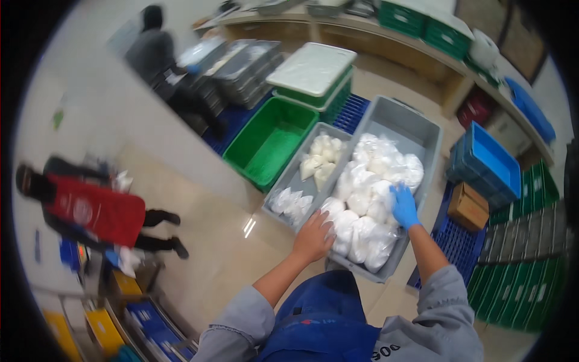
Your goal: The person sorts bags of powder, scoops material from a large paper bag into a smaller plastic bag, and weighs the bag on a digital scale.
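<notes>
Left hand: the bare left hand (313, 237) lies at the near-left rim of the tub, fingers bent toward the closest bags; whether they grip anything, I cannot tell.
Right hand: the blue-gloved right hand (405, 206) rests on the heap, fingers spread, not closed round a bag.
White bags: the filled white bags (359, 199) lie heaped in the near and middle part of the large grey tub (392, 122); its far end shows bare floor.
Step in hand: probably arranging or sorting the bags.
Next move: seems to call for a gentle grasp, since thin plastic could tear.
Beyond: a smaller grey tray (297, 183) with small bags (321, 158), then an empty green crate (271, 148).
</notes>
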`<state>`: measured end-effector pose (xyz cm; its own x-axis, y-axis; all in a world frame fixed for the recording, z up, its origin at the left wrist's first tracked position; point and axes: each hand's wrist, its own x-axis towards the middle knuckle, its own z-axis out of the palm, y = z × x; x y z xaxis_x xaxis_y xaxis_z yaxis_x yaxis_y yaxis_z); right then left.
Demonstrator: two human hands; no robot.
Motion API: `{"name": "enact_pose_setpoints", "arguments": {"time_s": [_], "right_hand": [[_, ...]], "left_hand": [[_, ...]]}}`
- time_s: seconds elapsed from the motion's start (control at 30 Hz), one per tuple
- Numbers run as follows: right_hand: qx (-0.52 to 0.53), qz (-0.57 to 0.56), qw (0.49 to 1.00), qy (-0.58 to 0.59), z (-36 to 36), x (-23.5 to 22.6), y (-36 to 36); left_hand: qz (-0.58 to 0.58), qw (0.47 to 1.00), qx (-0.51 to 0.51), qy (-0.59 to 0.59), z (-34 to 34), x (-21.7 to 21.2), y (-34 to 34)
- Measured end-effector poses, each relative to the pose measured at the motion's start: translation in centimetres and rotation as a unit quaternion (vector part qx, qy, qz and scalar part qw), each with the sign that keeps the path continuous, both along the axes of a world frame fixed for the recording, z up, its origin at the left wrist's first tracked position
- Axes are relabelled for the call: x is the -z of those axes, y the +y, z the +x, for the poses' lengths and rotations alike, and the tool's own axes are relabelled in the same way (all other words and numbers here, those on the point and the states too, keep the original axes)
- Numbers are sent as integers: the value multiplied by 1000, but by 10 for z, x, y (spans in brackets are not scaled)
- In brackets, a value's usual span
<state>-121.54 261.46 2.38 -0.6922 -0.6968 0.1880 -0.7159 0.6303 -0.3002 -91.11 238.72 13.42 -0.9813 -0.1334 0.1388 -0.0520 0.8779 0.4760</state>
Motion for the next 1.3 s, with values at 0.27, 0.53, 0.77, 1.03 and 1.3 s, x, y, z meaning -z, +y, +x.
{"name": "enact_pose_setpoints", "arguments": {"time_s": [0.27, 0.53, 0.77, 1.03, 1.3], "right_hand": [[-7, -1, 998, -57, 250, -85, 25], [-212, 212, 953, 35, 346, -126, 75], [-172, 224, 959, -7, 365, -159, 81], [-257, -10, 948, -188, 338, -62, 212], [53, 293, 742, -601, 356, 97, 622]], "left_hand": [[184, 901, -308, -243, 352, 123, 83], [280, 733, -210, -583, 660, 161, 310], [514, 520, -679, -68, 574, 137, 395], [336, 780, -451, -274, 498, 160, 539], [382, 703, -530, -282, 527, 160, 693]]}}
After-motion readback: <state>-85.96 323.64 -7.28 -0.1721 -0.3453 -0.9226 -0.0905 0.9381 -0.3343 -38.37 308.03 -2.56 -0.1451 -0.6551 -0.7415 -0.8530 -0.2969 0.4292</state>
